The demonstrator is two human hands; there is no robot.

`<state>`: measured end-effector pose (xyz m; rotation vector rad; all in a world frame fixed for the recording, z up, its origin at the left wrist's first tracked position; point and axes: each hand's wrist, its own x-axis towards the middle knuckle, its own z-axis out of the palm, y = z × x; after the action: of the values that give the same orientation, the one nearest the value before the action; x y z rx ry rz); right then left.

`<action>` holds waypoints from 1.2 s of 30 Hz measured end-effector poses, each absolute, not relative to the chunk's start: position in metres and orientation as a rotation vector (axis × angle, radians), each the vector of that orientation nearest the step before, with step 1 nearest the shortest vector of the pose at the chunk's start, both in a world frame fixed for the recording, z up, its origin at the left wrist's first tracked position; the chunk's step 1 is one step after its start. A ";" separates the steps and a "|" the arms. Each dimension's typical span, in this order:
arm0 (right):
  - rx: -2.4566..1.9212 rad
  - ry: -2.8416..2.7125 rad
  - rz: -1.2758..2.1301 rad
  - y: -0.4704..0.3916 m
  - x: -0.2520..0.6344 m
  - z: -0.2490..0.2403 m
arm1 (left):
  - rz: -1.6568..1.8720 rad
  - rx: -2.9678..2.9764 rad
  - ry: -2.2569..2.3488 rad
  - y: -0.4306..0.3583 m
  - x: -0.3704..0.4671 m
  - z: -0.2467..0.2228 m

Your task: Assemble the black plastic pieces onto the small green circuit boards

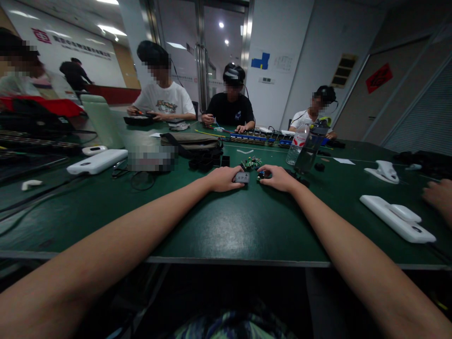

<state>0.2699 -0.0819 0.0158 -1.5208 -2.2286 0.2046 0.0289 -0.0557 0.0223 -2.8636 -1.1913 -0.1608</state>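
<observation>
My left hand (224, 179) is closed on a small grey rectangular box (242, 177) with dark markings on its near face. Across a narrow gap, my right hand (278, 178) pinches a small dark part (263, 174) with some green on it, perhaps a circuit board piece; its exact kind is too small to tell. Just beyond and between both hands lies a heap of small green circuit boards (251, 163). Both forearms reach forward over the dark green table (222, 226).
Black block-like pieces (205, 162) and a grey-brown bag (194, 141) lie left of the boards. A water bottle (297, 147) and dark tumbler (312, 148) stand right. White power banks (397, 219) flank both sides. Several people sit around; another person's hand (439, 195) rests far right.
</observation>
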 end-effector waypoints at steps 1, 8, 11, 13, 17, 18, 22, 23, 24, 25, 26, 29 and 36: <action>-1.526 -2.228 0.208 -0.082 0.270 0.016 | -0.163 -2.867 -1.183 -0.056 0.029 0.022; -1.534 -2.220 0.208 -0.083 0.269 0.016 | -0.187 -2.864 -1.151 -0.057 0.029 0.022; -1.534 -2.215 0.215 -0.083 0.269 0.016 | -0.187 -2.863 -1.156 -0.057 0.029 0.022; -1.537 -2.208 0.222 -0.083 0.269 0.016 | -0.182 -2.866 -1.156 -0.056 0.029 0.022; -1.538 -2.202 0.234 -0.082 0.270 0.015 | -0.175 -2.865 -1.166 -0.056 0.029 0.022; -1.536 -2.202 0.238 -0.082 0.271 0.015 | -0.174 -2.863 -1.171 -0.056 0.029 0.022; -1.520 -2.202 0.247 -0.081 0.272 0.014 | -0.178 -2.871 -1.174 -0.055 0.029 0.022; -1.516 -2.202 0.248 -0.080 0.272 0.014 | -0.180 -2.874 -1.167 -0.055 0.029 0.022; -1.511 -2.204 0.246 -0.080 0.273 0.013 | -0.180 -2.877 -1.161 -0.055 0.029 0.021; -1.505 -2.206 0.244 -0.080 0.273 0.013 | -0.179 -2.877 -1.157 -0.055 0.029 0.021; -1.499 -2.207 0.241 -0.080 0.273 0.013 | -0.177 -2.875 -1.159 -0.055 0.029 0.021; -1.483 -2.205 0.240 -0.079 0.274 0.012 | -0.175 -2.870 -1.175 -0.056 0.029 0.022; -1.498 -2.213 0.229 -0.079 0.273 0.012 | -0.162 -2.875 -1.180 -0.057 0.029 0.024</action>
<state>0.2732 -0.0785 0.0119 -1.4982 -2.2133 0.2291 0.0292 -0.0570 0.0236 -2.8747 -1.1795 -0.1620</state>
